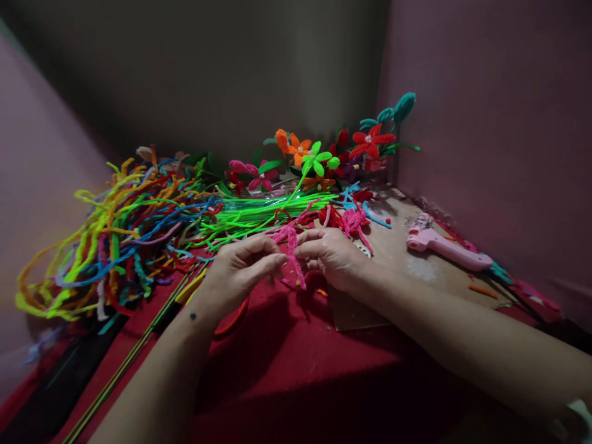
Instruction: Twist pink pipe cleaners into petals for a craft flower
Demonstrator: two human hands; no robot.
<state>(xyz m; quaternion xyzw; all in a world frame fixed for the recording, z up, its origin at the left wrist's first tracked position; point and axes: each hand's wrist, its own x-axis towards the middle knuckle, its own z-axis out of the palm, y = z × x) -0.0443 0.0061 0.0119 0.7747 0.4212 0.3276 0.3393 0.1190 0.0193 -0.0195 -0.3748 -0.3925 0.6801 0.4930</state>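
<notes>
Both hands meet over the front of the red-covered table, around a fuzzy pink pipe cleaner. A doubled length of it hangs down between them. My left hand pinches at its left side with thumb and forefinger. From the right, the curled fingers of my right hand close on its upper part. The exact contact points are partly hidden by the fingers. Just behind my right hand lies a bunch of looped pink pipe cleaners. Bright green pipe cleaners lie in a bundle beyond the hands.
A tangled multicoloured pipe cleaner heap fills the left. Finished pipe cleaner flowers stand along the back. A pink glue gun rests on a cardboard sheet at right. An orange-red loop shows beside my left wrist. Walls enclose the table.
</notes>
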